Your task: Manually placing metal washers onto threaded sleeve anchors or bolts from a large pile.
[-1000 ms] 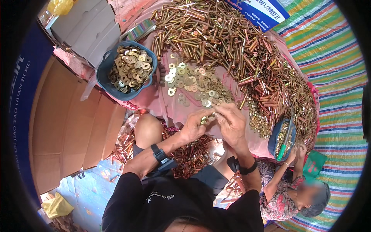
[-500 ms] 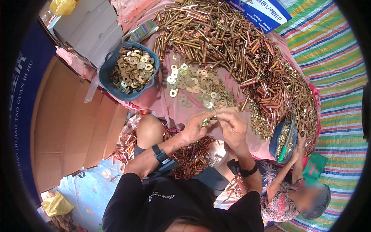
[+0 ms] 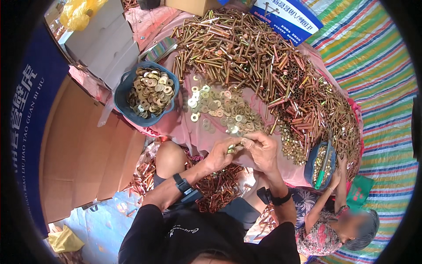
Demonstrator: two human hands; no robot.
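Note:
My left hand (image 3: 221,155) is closed on a small brass-coloured metal part (image 3: 231,148), only partly visible between the fingers. Thumb and fingers of my right hand (image 3: 263,153) are pinched together, with their tips meeting the left fingertips. Whatever lies between the right fingertips is hidden. Both hands hover at the near edge of a pink cloth (image 3: 259,92). Just beyond them, flat round washers (image 3: 220,102) lie scattered on it. Small brass-coloured nuts (image 3: 293,147) are heaped to the right of my right hand.
A large pile of sleeve bolts (image 3: 246,48) curves around the far and right sides. A blue tub (image 3: 171,105) of washers stands at left, a smaller blue basket (image 3: 311,165) of nuts at right. Another person (image 3: 318,233) reaches toward the pile nearby. More bolts (image 3: 217,187) lie below my forearms.
The view has shifted, so most things sit slightly lower in the picture. My fingers have changed position a little around the small part, and both hands stay together.

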